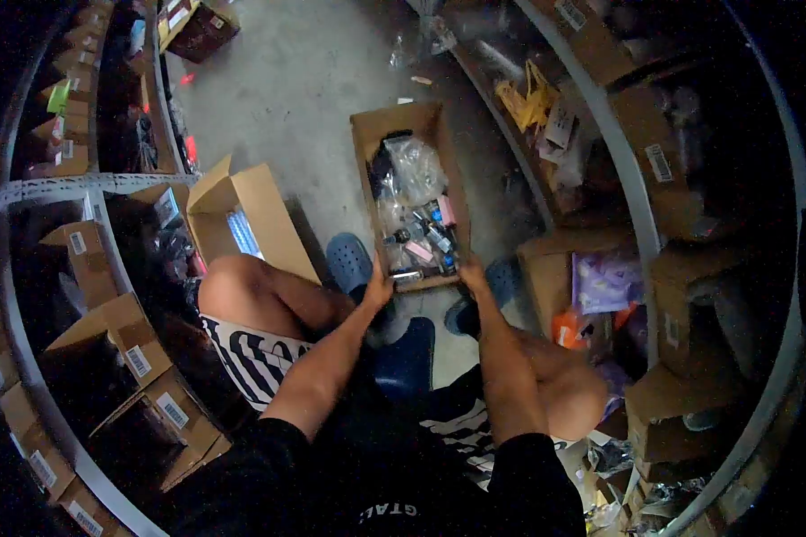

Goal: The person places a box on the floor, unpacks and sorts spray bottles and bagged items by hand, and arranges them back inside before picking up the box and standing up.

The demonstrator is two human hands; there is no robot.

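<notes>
A long open cardboard box (364,148) lies on the concrete floor in front of me, filled with clear plastic bags and several small bottles and packets. My left hand (378,288) grips the box's near left corner. At the near right corner my right hand (473,274) holds the rim. I am squatting, knees spread, blue clogs (349,259) on my feet just behind the box.
Another open cardboard box (264,215) stands on the floor to the left. Shelving with many labelled cartons curves along both sides. On the right shelf sit purple packets (609,279) and yellow bags (528,98). Bare concrete floor (295,80) stretches ahead.
</notes>
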